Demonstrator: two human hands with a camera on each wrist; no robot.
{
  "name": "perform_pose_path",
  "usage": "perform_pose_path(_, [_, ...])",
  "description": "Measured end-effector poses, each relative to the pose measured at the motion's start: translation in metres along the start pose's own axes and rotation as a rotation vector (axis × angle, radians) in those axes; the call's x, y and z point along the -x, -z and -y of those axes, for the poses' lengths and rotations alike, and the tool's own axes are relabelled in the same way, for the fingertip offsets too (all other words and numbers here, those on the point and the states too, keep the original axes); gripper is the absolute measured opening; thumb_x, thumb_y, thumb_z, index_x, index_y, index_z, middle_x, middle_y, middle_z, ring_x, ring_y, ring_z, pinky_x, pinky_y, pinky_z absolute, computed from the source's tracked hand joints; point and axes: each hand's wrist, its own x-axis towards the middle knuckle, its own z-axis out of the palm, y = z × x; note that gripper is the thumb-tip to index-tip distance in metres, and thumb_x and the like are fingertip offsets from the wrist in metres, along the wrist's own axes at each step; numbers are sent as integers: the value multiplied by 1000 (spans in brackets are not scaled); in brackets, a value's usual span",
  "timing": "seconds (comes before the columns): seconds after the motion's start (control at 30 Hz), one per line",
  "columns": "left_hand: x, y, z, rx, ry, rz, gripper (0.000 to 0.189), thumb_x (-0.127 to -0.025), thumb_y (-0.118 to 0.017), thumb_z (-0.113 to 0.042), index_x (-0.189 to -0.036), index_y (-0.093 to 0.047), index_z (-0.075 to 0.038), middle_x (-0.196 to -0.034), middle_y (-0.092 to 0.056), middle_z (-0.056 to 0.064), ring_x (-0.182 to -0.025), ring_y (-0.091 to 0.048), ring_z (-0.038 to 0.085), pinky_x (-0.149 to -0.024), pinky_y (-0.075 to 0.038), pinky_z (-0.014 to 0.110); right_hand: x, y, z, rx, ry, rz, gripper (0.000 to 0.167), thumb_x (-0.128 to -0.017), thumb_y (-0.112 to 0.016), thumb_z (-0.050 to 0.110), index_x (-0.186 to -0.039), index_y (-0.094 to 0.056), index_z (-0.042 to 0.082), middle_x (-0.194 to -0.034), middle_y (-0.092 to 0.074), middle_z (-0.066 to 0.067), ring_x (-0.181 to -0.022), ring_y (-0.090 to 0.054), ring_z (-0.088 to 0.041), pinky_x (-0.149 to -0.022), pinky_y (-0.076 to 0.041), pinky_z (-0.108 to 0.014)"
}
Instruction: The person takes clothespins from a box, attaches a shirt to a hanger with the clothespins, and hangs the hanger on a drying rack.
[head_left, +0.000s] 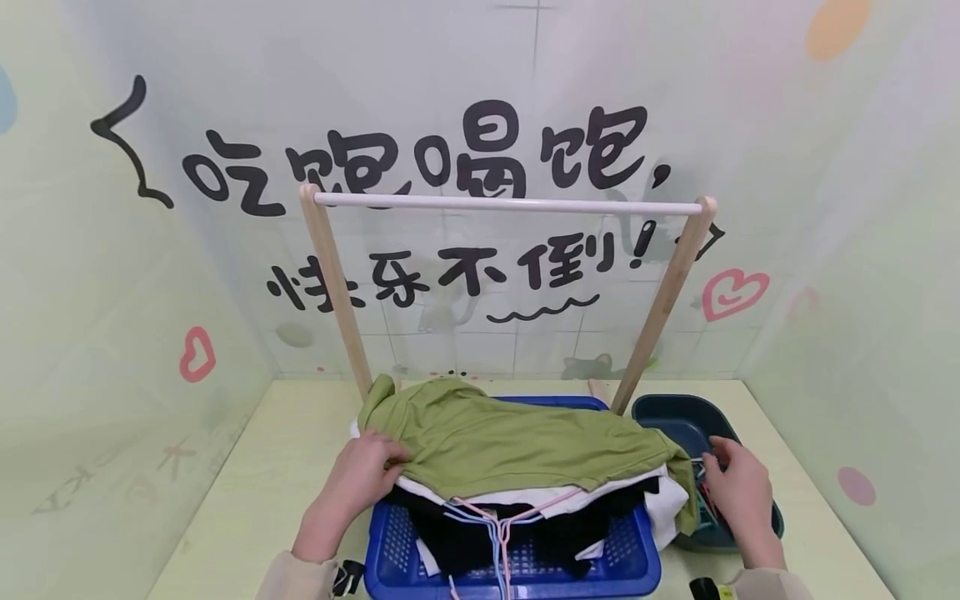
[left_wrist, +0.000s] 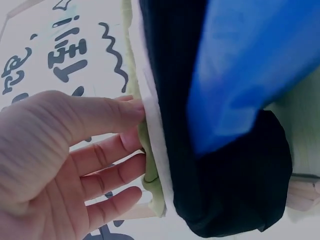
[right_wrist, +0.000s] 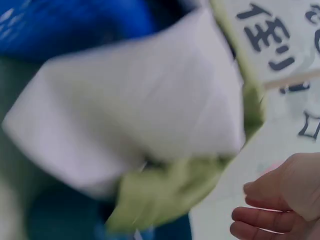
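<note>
A green garment (head_left: pixel 510 437) lies across the top of a stack of white cloth (head_left: pixel 667 504) and black cloth (head_left: pixel 442 533). Blue and pink clothes hangers (head_left: pixel 498 529) stick out from the stack, hooks toward the front. At the green garment's left end, my left hand (head_left: pixel 365 467) pinches its edge between thumb and fingers, the other fingers loosely bent in the left wrist view. My right hand (head_left: pixel 738 487) is over the dark green bin (head_left: pixel 776 521), just right of the garment's drooping end. In the right wrist view its fingers are relaxed, apart from the cloth.
Under the clothes stands a blue perforated basket (head_left: pixel 637 575). Behind it rises a wooden rack with a white crossbar (head_left: pixel 510 203) and slanted posts (head_left: pixel 667 300). More hangers (head_left: pixel 705 508) lie in the bin. A printed curtain (head_left: pixel 480 350) closes off the table's back and sides.
</note>
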Motion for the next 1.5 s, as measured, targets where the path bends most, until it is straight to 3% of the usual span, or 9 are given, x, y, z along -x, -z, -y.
perform_pose_path(0.17, [1,-3,3,-45,-41,-11,16,-63,-76,2,-70,-69,-12,-70,-60,-3,-68,-51,17,-58,-44,31,0,-4,-23,66,-64,140,28,-83,-59,3,-105,-58,-14,-90,-63,-28,-81,-60,-42,-69,-46,-53])
perform_pose_path(0.33, [2,-3,6,-62,-76,-20,16,-66,-74,1,-69,-66,-12,-70,-58,-4,-67,-48,16,-56,-42,28,-1,-11,-36,127,-66,290,22,-80,-64,5,-96,-62,-10,-81,-64,-20,-72,-60,-34,-61,-47,-48])
perform_pose_path(0.53, [3,-2,7,-77,-138,-89,18,-67,-75,3,-71,-65,-11,-73,-57,-2,-70,-54,19,-59,-46,33,1,-18,-42,148,-50,377,7,-77,-65,3,-81,-63,-2,-71,-60,-9,-63,-55,-23,-52,-43,-40])
perform_pose_path(0.7, [3,1,5,-97,-170,-147,19,-67,-73,6,-72,-65,-11,-75,-58,-1,-71,-56,19,-56,-46,34,3,-22,-46,179,-81,391,11,-77,-63,6,-70,-55,4,-63,-51,-3,-57,-47,-20,-48,-37,-36])
perform_pose_path(0.93, [1,3,4,-129,-207,-213,18,-69,-74,4,-75,-65,-11,-75,-54,-2,-71,-55,18,-52,-42,32,8,-28,-53,228,-100,394,26,-76,-65,13,-61,-44,8,-60,-49,-6,-54,-47,-23,-46,-37,-39])
perform_pose_path(1.23, [-5,8,3,-131,-242,-292,14,-72,-72,2,-80,-66,-8,-77,-57,0,-75,-58,18,-52,-37,31,9,-27,-51,281,-137,434,21,-76,-62,14,-63,-51,1,-67,-58,-22,-58,-56,-31,-48,-43,-48])
perform_pose_path(1.5, [-9,9,2,-114,-236,-320,16,-71,-72,2,-82,-66,-6,-78,-64,2,-73,-60,18,-54,-36,31,12,-27,-53,280,-143,446,19,-75,-62,12,-64,-51,2,-68,-57,-23,-61,-58,-35,-49,-44,-49])
